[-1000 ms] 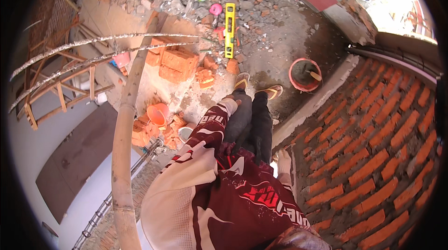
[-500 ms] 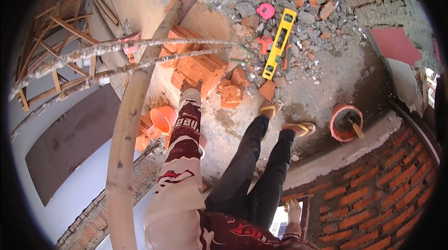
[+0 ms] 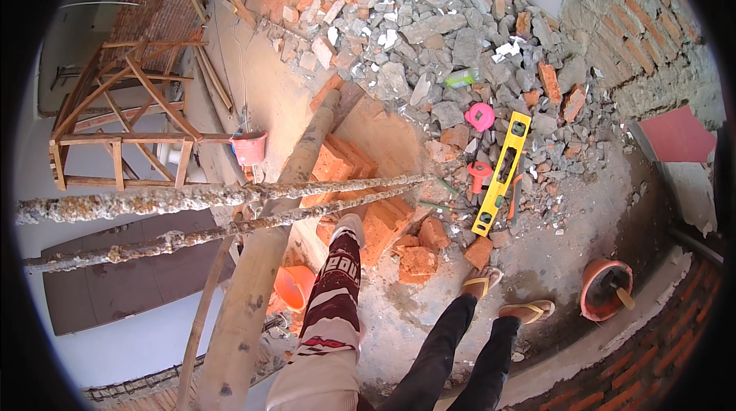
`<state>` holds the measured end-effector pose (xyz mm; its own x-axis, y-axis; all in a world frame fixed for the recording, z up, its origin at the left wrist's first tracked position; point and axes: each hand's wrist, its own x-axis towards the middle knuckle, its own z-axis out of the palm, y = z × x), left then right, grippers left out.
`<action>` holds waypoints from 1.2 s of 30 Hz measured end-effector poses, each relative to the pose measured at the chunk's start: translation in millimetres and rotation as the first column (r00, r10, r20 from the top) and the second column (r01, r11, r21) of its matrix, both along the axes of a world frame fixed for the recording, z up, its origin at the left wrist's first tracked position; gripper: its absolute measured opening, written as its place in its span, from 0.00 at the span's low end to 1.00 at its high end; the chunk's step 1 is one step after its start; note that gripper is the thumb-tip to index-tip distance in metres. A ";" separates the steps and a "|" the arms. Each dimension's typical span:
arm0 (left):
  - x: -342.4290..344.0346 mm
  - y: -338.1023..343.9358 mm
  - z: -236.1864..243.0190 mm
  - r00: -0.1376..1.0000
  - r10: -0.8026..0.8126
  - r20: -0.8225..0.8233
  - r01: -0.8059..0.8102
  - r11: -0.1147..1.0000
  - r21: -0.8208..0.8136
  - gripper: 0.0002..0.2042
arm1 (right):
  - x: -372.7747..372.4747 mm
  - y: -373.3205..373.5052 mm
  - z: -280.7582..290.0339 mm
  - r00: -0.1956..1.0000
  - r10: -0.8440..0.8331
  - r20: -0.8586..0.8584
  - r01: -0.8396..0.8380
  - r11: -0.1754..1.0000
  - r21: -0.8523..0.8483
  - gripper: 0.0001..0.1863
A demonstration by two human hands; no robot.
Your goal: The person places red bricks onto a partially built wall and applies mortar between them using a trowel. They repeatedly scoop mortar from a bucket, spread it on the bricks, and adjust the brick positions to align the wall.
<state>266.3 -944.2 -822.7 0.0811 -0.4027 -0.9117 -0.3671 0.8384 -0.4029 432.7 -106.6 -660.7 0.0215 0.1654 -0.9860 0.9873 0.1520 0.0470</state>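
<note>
My left forearm (image 3: pixel 333 288), in a white and maroon sleeve, stretches forward from the lower edge. Its cuff ends at a stack of orange bricks (image 3: pixel 383 228), under two crusted rods that cross in front. The fingers are hidden there, so what they touch or hold does not show. Close to the stack lie broken brick pieces (image 3: pixel 418 264). My right hand is out of view. Farther right, a yellow spirit level (image 3: pixel 504 173) rests at the edge of the rubble, beside a pink tape measure (image 3: pixel 480 116) and a red-handled tool (image 3: pixel 480 176).
A thick bamboo pole (image 3: pixel 249 304) and the crusted rods (image 3: pixel 153 202) cross the left side. An orange bucket (image 3: pixel 294 288) stands near my arm. At right is a bucket of mortar (image 3: pixel 606 290) with a wooden-handled tool. Grey rubble (image 3: pixel 445 35) lies ahead, and wooden trestles (image 3: pixel 126 116) stand left.
My view has tilted up, so the scene sits lower and further right. My left hand's fingers, spread on the bricks before, are now hidden. My right hand has left the view.
</note>
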 end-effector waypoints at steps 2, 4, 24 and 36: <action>10.0 -3.7 -18.7 0.999 0.039 -0.033 -0.038 0.999 0.007 0.30 | -13.0 -14.7 -0.9 0.991 -0.128 -0.034 0.128 0.992 -0.005 0.22; 10.9 13.9 -31.5 0.989 0.114 -0.096 -0.125 0.986 -0.107 0.34 | -25.5 -23.2 1.0 0.998 -0.054 -0.041 0.054 0.999 -0.004 0.22; -43.9 329.5 76.9 0.372 0.555 -0.744 -0.606 0.752 0.258 0.64 | -69.4 -14.0 27.5 0.941 0.224 -0.253 -0.261 0.957 -0.124 0.28; -98.7 664.1 318.9 0.351 0.805 -0.479 -0.032 0.521 0.853 0.61 | -201.0 -6.4 231.7 0.647 -0.566 -0.510 0.087 0.720 -0.688 0.34</action>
